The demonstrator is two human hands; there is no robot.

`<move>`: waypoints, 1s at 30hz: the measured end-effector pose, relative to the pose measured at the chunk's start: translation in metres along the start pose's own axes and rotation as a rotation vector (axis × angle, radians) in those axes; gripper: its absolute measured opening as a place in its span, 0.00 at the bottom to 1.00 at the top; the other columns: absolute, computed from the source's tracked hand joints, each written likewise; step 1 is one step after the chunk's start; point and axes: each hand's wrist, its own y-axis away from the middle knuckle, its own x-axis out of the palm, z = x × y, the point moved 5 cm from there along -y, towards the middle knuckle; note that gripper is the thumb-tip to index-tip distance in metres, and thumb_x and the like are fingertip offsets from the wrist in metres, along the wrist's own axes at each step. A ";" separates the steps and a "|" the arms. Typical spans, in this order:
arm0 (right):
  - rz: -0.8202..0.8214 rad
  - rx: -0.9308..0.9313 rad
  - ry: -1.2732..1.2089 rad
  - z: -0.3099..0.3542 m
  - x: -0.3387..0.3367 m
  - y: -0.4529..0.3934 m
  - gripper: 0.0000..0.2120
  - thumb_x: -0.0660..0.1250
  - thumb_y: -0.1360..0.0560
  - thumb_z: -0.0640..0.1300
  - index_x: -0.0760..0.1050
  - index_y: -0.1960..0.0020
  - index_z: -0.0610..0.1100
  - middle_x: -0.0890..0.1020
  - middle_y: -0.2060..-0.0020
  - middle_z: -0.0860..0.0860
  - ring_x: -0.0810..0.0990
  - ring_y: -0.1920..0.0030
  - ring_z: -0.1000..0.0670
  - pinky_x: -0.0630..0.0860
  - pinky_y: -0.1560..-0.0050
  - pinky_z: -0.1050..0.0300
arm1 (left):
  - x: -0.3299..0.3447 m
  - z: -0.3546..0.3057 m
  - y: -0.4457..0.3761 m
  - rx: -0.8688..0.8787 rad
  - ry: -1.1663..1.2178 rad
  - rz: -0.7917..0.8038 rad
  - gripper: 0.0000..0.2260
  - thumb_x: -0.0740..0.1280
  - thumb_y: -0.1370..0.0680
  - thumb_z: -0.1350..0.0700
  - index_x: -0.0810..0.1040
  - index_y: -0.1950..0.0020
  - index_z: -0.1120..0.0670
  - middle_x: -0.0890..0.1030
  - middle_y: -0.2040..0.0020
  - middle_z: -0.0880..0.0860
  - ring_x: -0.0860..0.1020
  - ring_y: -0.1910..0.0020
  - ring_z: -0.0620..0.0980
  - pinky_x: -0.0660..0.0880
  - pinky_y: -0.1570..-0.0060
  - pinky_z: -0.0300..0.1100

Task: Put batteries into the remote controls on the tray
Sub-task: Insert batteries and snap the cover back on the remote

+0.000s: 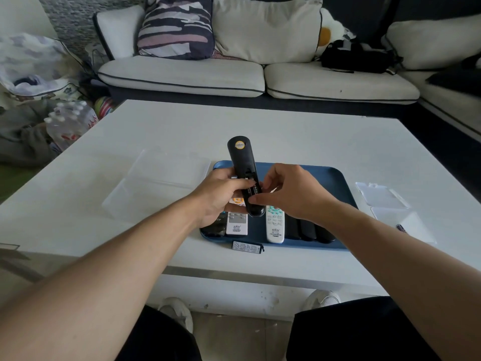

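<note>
My left hand point(221, 196) grips a black remote point(243, 162) back side up above the blue tray point(335, 178). Its open battery bay faces me. My right hand point(289, 194) pinches at that bay with thumb and fingers; whether a battery is under the fingertips is hidden. A black battery cover point(247, 247) lies on the table just in front of the tray. On the tray lie two white remotes point(274, 226) point(236, 224) and several black ones point(309, 231). One battery point(400, 227) lies in a clear case at the right.
A clear plastic box point(156, 183) stands left of the tray on the white table point(286, 134). Clear battery packaging point(382, 195) lies at the right edge. A sofa with cushions point(265, 29) stands behind the table. A pack of water bottles point(69, 123) sits on the floor at left.
</note>
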 end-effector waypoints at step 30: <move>0.329 -0.006 0.297 -0.007 0.028 0.008 0.15 0.79 0.33 0.57 0.80 0.54 0.50 0.83 0.57 0.56 0.81 0.55 0.53 0.79 0.52 0.56 | -0.019 0.009 -0.012 0.010 -0.022 -0.192 0.09 0.64 0.17 0.63 0.77 0.38 0.61 0.87 0.61 0.48 0.85 0.64 0.48 0.81 0.68 0.44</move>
